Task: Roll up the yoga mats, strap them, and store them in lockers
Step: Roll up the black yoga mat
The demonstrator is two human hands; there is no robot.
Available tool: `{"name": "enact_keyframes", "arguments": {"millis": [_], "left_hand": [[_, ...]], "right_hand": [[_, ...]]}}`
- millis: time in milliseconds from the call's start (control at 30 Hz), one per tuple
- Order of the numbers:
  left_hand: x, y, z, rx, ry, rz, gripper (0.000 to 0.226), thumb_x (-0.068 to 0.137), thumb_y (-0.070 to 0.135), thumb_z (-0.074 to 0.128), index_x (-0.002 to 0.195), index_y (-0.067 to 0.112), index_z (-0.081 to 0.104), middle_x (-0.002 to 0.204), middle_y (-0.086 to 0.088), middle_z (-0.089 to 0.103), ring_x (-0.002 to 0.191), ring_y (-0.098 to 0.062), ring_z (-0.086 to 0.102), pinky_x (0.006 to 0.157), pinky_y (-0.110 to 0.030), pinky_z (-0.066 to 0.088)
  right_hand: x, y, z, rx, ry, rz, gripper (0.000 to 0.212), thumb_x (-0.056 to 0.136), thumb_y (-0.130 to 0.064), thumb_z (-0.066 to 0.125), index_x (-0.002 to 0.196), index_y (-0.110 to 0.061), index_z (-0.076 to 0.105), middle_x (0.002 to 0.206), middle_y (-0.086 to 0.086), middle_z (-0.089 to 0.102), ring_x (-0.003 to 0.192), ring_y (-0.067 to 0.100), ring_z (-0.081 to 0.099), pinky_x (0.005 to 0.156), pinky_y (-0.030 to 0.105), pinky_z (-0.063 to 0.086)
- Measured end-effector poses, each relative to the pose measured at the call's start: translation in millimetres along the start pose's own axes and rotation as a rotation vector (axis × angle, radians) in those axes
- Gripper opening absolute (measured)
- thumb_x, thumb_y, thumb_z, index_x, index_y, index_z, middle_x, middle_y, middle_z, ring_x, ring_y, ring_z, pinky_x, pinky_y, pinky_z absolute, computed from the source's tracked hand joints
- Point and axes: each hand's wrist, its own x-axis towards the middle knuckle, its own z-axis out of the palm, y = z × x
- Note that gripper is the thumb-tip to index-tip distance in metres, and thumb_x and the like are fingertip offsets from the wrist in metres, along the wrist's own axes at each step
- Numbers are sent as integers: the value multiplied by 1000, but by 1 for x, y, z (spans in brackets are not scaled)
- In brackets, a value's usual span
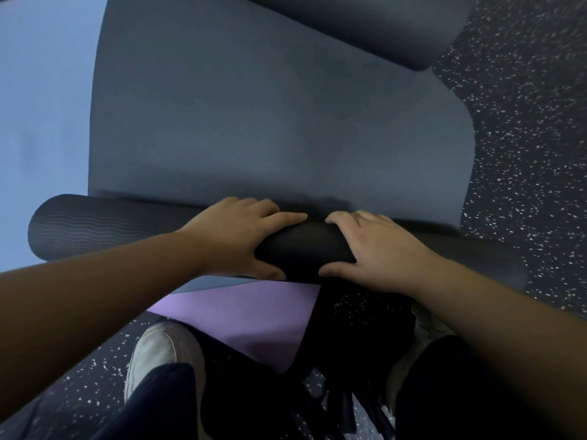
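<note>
While you crouch over the work, these lines tell you what lies under and around your hands.

Grip: your left hand and right hand both curl over the top of the rolled part of the dark mat, fingers on the far side, thumbs on the near side; each holds the roll, close together near its middle.

Task thing: the roll lies crosswise right under your palms, sticking out well past your left hand and, more dimly, past your right.

Unrolled length: the flat grey-blue part of the same mat stretches away from your fingertips.

Step, as I judge it: rolling is under way, with much mat left; no strap or locker shows.

Doing it well: spread your hands wider toward the roll's ends, press down evenly, and push away from you so the roll stays tight and its ends stay flush.

Far beyond the grip: another dark rolled shape rests on or at the far end of the flat mat; it probably blocks the roll's path.

Left of the grip: a light blue mat.

Behind your wrists: a purple mat, touching the roll's near side.

Nearest you: a white shoe and dark trouser legs on the speckled floor.
</note>
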Motion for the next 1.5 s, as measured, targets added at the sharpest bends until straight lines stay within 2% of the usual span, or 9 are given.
{"name": "enact_keyframes", "arguments": {"millis": [167,300,500,733,833,967,1100,1267,1500], "left_hand": [[-1,0,7,41,259,61,74,79,66,40,135,20,51,119,-3,61,102,-25,62,85,-35,47],[4,6,2,12,370,19,55,84,46,43,127,16,60,119,-9,62,106,-29,61,90,-37,43],[1,12,12,62,326,10,51,87,38,42,131,19,56,133,-7,56,127,-28,50,102,-49,38],[7,3,16,169,332,17,49,92,42,36,138,25,43,137,-4,54,131,-27,46,104,-55,35],[9,2,17,211,355,14,48,93,43,34,138,27,40,137,-4,55,130,-27,48,103,-56,35],[13,-1,15,277,370,-8,48,94,42,33,138,26,43,135,-4,57,128,-30,51,100,-61,35],[18,-1,10,289,343,-27,50,93,42,33,134,23,55,131,-6,60,126,-32,52,98,-63,36],[21,2,6,255,411,-24,48,93,39,35,128,19,61,131,-9,60,125,-31,53,101,-61,35],[14,5,17,211,471,-34,55,91,43,39,139,17,44,145,-10,46,136,-26,39,109,-53,24]], "right_hand": [[3,1,-1,-31,57,67,80,80,-74,28,141,-22,33,141,-3,45,130,17,37,102,34,29],[14,6,-5,-23,129,179,62,92,-58,38,141,-20,36,141,-1,45,130,21,36,101,34,28],[22,8,-5,-40,168,279,59,94,-55,37,138,-16,39,136,5,49,128,26,40,100,39,32],[19,-4,8,-47,360,141,41,86,-32,38,110,-9,63,108,8,66,97,31,63,77,38,49],[16,-5,9,-22,324,139,47,85,-34,34,112,-9,62,112,8,64,99,29,62,82,39,49],[13,2,16,-68,270,134,66,81,-51,46,131,-8,52,134,11,54,122,30,52,99,48,41],[14,6,29,-208,100,194,118,57,-64,77,148,-6,29,150,14,37,138,34,36,104,61,31],[16,16,17,-170,70,194,108,80,-66,55,152,-19,-11,161,0,-2,148,23,-3,116,53,9],[12,18,4,-2,223,308,89,86,-62,48,153,-18,10,160,-3,10,148,15,0,118,42,2]]}}
